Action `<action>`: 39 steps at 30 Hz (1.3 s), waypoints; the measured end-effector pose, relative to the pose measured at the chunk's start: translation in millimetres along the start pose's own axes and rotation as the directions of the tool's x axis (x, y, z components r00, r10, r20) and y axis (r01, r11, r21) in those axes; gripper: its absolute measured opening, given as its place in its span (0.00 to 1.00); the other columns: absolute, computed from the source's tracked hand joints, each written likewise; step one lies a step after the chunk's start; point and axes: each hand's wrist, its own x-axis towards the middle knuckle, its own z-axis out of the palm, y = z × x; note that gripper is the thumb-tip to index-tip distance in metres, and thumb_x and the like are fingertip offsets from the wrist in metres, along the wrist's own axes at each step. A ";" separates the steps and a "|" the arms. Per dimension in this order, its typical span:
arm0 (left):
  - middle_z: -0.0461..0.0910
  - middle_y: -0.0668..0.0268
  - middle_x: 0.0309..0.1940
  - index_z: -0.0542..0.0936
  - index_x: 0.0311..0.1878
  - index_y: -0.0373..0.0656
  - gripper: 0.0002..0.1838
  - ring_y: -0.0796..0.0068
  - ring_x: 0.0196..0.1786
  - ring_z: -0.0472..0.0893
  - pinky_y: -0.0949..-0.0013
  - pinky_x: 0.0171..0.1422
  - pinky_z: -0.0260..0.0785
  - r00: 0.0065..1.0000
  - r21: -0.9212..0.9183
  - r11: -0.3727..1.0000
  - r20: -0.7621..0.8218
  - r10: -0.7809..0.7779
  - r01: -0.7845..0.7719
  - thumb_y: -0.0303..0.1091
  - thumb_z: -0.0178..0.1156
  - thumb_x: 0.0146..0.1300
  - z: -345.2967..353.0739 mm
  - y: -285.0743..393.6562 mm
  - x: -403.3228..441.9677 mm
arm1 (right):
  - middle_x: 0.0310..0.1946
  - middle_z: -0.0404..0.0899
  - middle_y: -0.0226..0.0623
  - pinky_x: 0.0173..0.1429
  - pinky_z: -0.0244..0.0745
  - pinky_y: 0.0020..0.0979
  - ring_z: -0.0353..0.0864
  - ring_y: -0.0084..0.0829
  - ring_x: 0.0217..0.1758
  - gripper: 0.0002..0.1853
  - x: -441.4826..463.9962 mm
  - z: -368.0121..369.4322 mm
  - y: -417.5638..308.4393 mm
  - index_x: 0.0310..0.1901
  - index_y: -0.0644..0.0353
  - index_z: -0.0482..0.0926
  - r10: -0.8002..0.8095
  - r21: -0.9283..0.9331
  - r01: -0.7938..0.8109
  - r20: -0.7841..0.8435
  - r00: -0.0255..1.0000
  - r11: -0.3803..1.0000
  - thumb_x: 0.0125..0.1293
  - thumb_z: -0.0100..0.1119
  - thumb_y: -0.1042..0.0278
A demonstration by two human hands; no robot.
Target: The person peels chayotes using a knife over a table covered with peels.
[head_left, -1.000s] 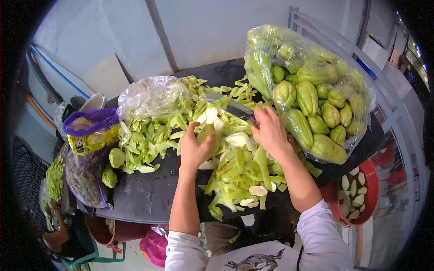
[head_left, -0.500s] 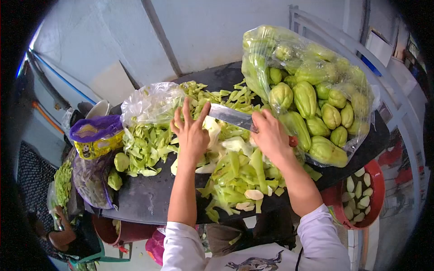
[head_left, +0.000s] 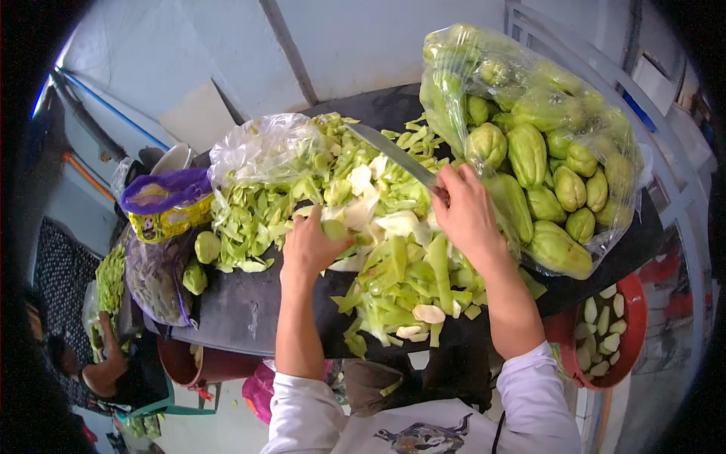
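A knife (head_left: pixel 393 156) is in my right hand (head_left: pixel 466 208), its broad blade raised over the pile and pointing to the upper left. My left hand (head_left: pixel 311 246) is lower on the left, its fingers curled round a pale green piece of chayote (head_left: pixel 333 228) that is partly hidden. Between and in front of my hands lies a heap of green chayote peels (head_left: pixel 397 276), with pale cut slices (head_left: pixel 429 313) at its front. Whiter peeled pieces (head_left: pixel 361 208) rest in the middle of the heap.
A clear plastic bag of whole chayotes (head_left: pixel 529 155) fills the right of the dark table (head_left: pixel 242 318). At left are a crumpled plastic bag (head_left: pixel 261 147), a purple net bag (head_left: pixel 155 272) and two loose chayotes (head_left: pixel 207 247). A red bucket (head_left: pixel 634 333) holds peeled pieces. Another person (head_left: pixel 106 371) is at lower left.
My left hand has drawn down from the knife's tip, and its spread fingers have curled in. The knife has swung to a steeper angle. The view has shifted slightly.
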 end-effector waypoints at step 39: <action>0.69 0.49 0.61 0.65 0.65 0.35 0.32 0.48 0.63 0.70 0.39 0.68 0.66 0.950 -0.489 -0.829 0.278 0.146 0.270 0.54 0.49 0.70 27.1 24.5 34.5 | 0.30 0.83 0.55 0.39 0.76 0.53 0.83 0.58 0.35 0.13 -3.7 22.0 -15.8 0.42 0.65 0.67 0.031 0.203 -0.057 0.125 0.992 0.977 0.69 0.56 0.65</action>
